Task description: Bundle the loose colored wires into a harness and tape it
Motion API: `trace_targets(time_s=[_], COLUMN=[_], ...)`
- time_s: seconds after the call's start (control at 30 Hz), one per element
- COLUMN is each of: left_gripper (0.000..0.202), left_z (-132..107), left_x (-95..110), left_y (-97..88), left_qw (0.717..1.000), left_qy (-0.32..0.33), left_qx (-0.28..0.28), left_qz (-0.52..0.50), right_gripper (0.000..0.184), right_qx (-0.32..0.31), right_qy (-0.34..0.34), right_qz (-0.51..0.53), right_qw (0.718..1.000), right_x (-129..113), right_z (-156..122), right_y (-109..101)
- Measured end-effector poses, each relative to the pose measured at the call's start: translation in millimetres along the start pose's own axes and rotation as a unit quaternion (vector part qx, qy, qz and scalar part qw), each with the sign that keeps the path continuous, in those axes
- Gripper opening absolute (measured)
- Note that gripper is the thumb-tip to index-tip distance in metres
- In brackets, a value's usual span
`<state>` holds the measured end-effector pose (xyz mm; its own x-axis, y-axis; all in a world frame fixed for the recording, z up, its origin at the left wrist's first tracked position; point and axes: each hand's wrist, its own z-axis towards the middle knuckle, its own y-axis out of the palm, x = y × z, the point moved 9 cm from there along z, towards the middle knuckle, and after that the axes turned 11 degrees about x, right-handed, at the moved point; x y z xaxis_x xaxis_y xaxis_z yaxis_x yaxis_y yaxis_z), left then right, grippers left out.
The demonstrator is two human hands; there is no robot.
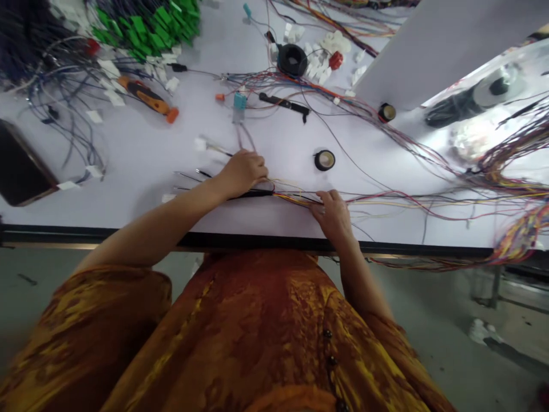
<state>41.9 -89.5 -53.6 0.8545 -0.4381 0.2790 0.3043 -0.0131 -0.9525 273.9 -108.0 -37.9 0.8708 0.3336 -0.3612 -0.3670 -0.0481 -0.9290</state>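
Note:
A bundle of thin coloured wires (294, 198) runs sideways along the front of the white table, partly covered by a black sleeve or tape wrap (259, 193). Over the wrapped part, my left hand (243, 173) has its fingers curled closed on wires. One wire with a white connector (201, 144) leads in under that hand; its fingertips are partly hidden. My right hand (332, 214) grips the loose wires to the right of the wrap, thumb and fingers together. Just behind the hands lies a roll of black tape (325, 160).
Farther back lie an orange-and-black cutter (148, 96), a black tool (283, 104), a teal connector (240, 100) and a large black tape roll (292, 59). Green connectors (148, 28) are heaped back left. A phone (23, 166) rests at left. A grey panel (429, 51) stands back right.

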Motion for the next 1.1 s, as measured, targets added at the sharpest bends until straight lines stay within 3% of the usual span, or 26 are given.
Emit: trace_targets(time_s=[0.1, 0.23, 0.33, 0.43, 0.53, 0.63, 0.73, 0.8, 0.9, 1.0, 1.1], left_gripper=[0.028, 0.030, 0.030, 0.029, 0.025, 0.025, 0.029, 0.031, 0.033, 0.034, 0.046], left_z=[-13.3, -26.3, -27.3, -26.0, -25.1, -24.3, -25.8, -29.5, -37.4, -42.4, -41.9], left_x=[-10.9, -19.5, -24.4, -30.4, -35.7, -36.0, -34.1, -33.6, -31.8, -21.6, 0.5], left_y=[-3.3, -5.3, -4.0, -5.5, -6.6, -5.0, -3.8, -4.3, -7.7, -13.5, -14.8], left_qw=[0.998, 0.989, 0.983, 0.975, 0.970, 0.972, 0.978, 0.982, 0.986, 0.987, 0.989], left_qy=[-0.045, -0.102, -0.120, -0.126, -0.136, -0.135, -0.131, -0.132, -0.134, -0.130, -0.111], left_qx=[0.028, 0.057, 0.067, 0.084, 0.088, 0.073, 0.059, 0.049, 0.037, 0.035, 0.034], left_qz=[-0.046, -0.085, -0.124, -0.161, -0.181, -0.177, -0.152, -0.126, -0.095, -0.087, -0.086], right_gripper=[0.021, 0.021, 0.016, 0.020, 0.021, 0.029, 0.036, 0.031, 0.013, 0.017, 0.029], right_qx=[0.033, 0.062, 0.065, -0.004, -0.017, 0.067, 0.150, 0.139, 0.122, 0.092, -0.134], right_qy=[0.003, 0.011, 0.035, 0.072, 0.095, 0.111, 0.154, 0.177, 0.163, 0.158, 0.199], right_qz=[0.019, 0.065, 0.120, 0.139, 0.070, -0.054, -0.113, -0.119, -0.108, -0.044, 0.071], right_qw=[0.999, 0.996, 0.990, 0.988, 0.993, 0.990, 0.970, 0.967, 0.973, 0.982, 0.968], right_x=[6.4, 12.5, 31.7, 81.0, 157.3, 228.6, 266.2, 268.9, 239.1, 189.6, 132.3], right_z=[-2.0, 1.3, 1.2, -8.5, -16.5, -2.1, 31.6, 54.3, 61.7, 21.5, -54.3], right_y=[-1.7, -15.8, -35.2, -52.7, -88.6, -137.1, -162.3, -154.5, -139.4, -124.5, -63.6])
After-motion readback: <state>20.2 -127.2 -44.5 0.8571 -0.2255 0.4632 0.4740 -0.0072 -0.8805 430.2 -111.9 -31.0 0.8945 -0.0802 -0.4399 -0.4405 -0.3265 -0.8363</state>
